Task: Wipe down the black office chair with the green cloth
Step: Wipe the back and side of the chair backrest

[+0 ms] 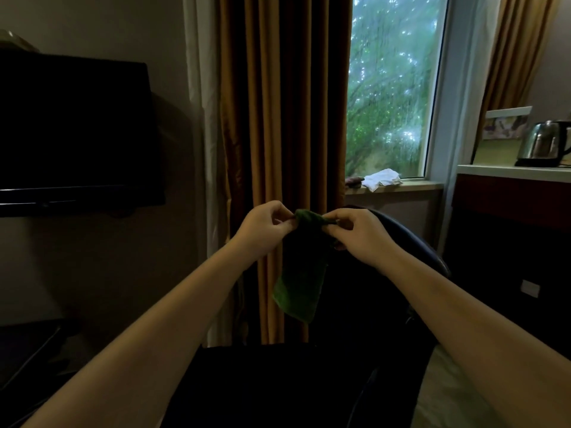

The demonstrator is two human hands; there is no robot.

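green cloth (298,291) hangs at frame centre, long axis vertical, top edge bunched | left hand (262,230) pinches its top left end, fingers curled | right hand (361,236) pinches the top right end, fingers curled | black office chair (370,304) centre to lower right, backrest behind and below the right hand, likely the nearer one; cloth not yet wiping it

The black office chair (414,242) is mostly lost in shadow at lower centre. Only its curved back rim reads, and the right hand (361,236) covers part of that. The green cloth (298,291) goes dark in its upper half, with its top corners hidden under the fingers (282,219) of the left hand (262,231) and the right. The frame's right edge cuts off a kettle (540,143), and the left edge a television (77,128).
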